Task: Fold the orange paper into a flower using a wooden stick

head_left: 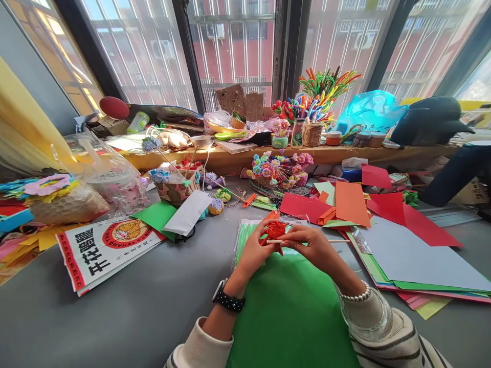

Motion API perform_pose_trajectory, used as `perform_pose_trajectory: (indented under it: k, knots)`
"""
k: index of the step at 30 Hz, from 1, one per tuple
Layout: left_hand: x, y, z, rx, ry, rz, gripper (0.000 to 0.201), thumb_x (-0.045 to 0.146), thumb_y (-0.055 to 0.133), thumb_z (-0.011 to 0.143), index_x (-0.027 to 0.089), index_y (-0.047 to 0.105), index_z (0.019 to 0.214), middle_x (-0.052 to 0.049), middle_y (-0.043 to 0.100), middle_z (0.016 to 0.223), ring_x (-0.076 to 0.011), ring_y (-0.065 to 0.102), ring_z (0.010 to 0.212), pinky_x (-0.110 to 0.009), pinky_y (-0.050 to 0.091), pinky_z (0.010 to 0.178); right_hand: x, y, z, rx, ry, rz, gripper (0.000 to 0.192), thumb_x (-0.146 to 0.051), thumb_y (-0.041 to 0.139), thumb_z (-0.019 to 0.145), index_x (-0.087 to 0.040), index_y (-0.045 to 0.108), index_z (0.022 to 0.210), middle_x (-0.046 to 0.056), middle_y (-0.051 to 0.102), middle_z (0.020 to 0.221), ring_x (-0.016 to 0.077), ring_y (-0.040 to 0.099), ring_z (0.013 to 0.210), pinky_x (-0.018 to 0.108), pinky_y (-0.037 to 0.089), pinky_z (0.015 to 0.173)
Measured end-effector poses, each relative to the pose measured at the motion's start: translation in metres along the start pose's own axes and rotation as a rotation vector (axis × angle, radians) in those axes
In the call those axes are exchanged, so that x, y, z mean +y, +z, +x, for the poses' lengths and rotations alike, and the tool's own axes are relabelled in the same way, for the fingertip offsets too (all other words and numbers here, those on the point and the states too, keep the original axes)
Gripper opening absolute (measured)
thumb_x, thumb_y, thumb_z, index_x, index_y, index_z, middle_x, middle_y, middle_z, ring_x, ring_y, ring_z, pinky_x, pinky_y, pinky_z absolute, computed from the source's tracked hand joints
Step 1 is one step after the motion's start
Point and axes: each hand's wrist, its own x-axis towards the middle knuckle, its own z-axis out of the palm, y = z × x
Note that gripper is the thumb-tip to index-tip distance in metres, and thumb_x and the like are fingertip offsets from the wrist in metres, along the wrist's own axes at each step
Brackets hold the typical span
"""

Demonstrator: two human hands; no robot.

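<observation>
Holding a red paper flower (275,229) up over the green sheet (291,306) on the bench (126,312), both hands meet at mid-frame. The left hand (255,251) has its grip closed around the flower's base. The right hand (312,244) pinches a thin stick (276,241) that lies across just below the bloom. It looks like petal shaping, curling edges over the stick. Next comes a small, careful roll of the fingers, with the left hand steadying the bloom. Loose coloured paper (351,203) waits just behind.
</observation>
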Motion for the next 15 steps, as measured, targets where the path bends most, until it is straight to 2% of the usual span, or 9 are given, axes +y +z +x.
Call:
perform_pose_trajectory:
  k: [5,10,15]
  knots:
    - [0.0019,0.0001,0.0000,0.010,-0.023,0.009,0.054,0.010,0.067,0.056,0.020,0.050,0.106,-0.005,0.061,0.096,-0.0206,0.055,0.096,-0.026,0.048,0.073,-0.0009,0.0015,-0.0002,0.017,0.027,0.001,0.015,-0.025,0.060,0.075,-0.019,0.069,0.085,0.003,0.063,0.072,0.0139,0.058,0.065,0.023,0.044,0.058]
    - [0.0043,0.0014,-0.0004,-0.012,-0.059,-0.048,0.055,0.018,0.070,0.056,0.019,0.049,0.107,-0.005,0.061,0.090,-0.0188,0.059,0.082,-0.027,0.049,0.066,-0.0038,0.0041,-0.0002,0.057,0.018,-0.003,0.010,-0.018,0.061,0.074,-0.019,0.068,0.081,0.002,0.063,0.075,0.0124,0.057,0.064,0.022,0.044,0.057]
    - [0.0052,0.0022,-0.0013,-0.026,-0.093,-0.108,0.060,0.025,0.073,0.055,0.019,0.047,0.109,-0.005,0.059,0.093,-0.0155,0.060,0.071,-0.029,0.050,0.065,-0.0036,0.0069,-0.0004,0.147,-0.018,-0.077,0.008,-0.017,0.060,0.074,-0.018,0.066,0.078,0.003,0.054,0.077,0.0120,0.054,0.065,0.023,0.046,0.057]
